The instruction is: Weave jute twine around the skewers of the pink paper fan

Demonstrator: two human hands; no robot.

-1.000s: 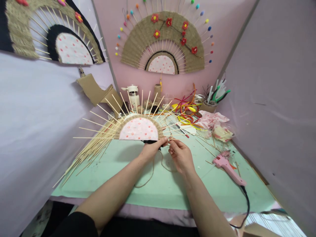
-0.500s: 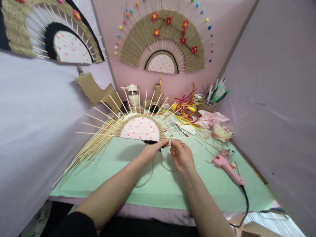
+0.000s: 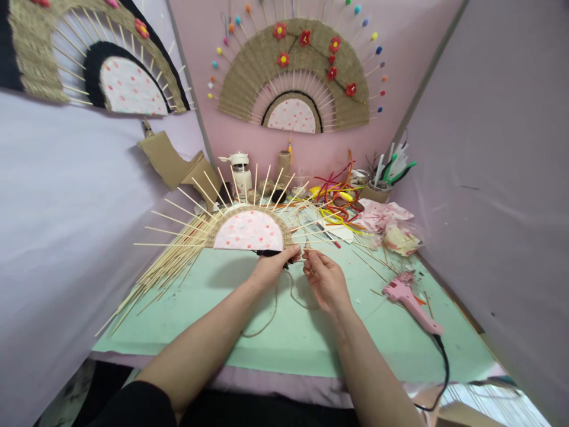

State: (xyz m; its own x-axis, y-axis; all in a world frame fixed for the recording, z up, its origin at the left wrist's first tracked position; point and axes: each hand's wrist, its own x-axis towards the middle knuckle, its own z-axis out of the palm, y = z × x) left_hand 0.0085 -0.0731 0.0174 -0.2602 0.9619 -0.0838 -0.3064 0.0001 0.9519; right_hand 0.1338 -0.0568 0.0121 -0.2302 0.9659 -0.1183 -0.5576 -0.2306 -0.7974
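Note:
A half-round fan frame (image 3: 249,231) with pink dotted fabric, a woven twine rim and thin sticks fanning outward is held above the table. My left hand (image 3: 284,259) grips its lower right corner, fingers closed. Something black hangs below the straight edge beside that hand. Just to the right, my right hand (image 3: 324,273) pinches the twine near the lowest right stick. A loose length of the twine (image 3: 272,314) loops down onto the green tabletop. The fingertips of both hands are close together, and the exact pinch is partly hidden.
Bamboo sticks (image 3: 164,261) lie heaped at left. A pink glue gun (image 3: 411,299) with a black cord rests at right. Behind are coloured pipe cleaners (image 3: 333,201), a white bottle (image 3: 241,177) and a tool pot (image 3: 377,191). A finished fan (image 3: 235,83) hangs on the back wall.
The fan frame has shifted slightly left and tilted a little. My left hand has moved a bit left and up with it, while my right hand stays close by, still pinching.

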